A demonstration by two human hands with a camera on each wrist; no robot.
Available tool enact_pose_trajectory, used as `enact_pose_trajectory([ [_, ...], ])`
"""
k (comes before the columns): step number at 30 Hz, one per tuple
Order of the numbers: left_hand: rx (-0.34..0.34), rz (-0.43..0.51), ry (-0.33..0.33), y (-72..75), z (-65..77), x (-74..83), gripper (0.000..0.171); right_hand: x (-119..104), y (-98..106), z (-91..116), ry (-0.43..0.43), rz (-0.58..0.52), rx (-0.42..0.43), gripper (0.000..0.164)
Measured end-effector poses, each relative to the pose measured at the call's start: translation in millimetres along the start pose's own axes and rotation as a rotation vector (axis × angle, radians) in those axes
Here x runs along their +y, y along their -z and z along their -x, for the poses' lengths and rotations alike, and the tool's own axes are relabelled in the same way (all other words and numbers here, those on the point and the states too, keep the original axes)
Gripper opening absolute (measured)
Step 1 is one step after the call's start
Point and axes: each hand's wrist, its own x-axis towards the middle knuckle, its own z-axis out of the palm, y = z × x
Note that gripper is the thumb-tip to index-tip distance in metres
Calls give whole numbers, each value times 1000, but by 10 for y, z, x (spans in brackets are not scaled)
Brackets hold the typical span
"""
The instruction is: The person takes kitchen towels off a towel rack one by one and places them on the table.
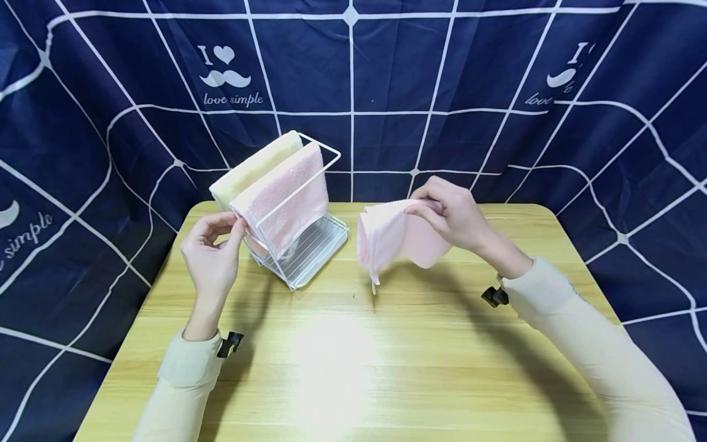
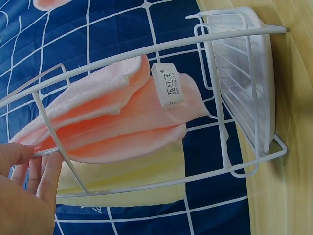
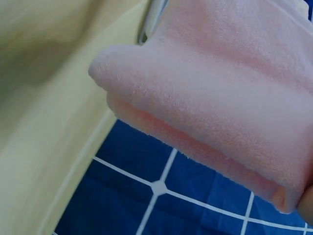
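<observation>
One yellow cloth and one pink cloth drape over the white wire rack, near the bench's far-left corner. Left hand: fingers pinching the rack's wire. Right hand: fingers grasping a second pink cloth, off the bench, toward far edge, right of rack.

Head view facing down, 2 near wrist views, rack shared by head, left wrist

White-gridded navy cloth behind, bearing mustache print; wood-grain table, bright glare.
</observation>
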Motion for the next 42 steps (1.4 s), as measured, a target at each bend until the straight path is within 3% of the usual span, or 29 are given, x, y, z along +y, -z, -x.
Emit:
enact_pose_trajectory([
  [10, 2, -2, 10, -1, 1, 3, 18, -67, -140, 208, -81, 9, -48, 18],
  [20, 1, 2, 0, -2, 5, -3, 18, -105, -220, 290, -193, 6, -130, 14],
  [27, 0, -4, -11, -4, 8, -5, 18, 9, -347, 348, -242, 14, -213, 11],
  [42, 6, 8, 0, -15, -8, -11, 18, 393, -517, 186, -344, 46, -265, 14],
])
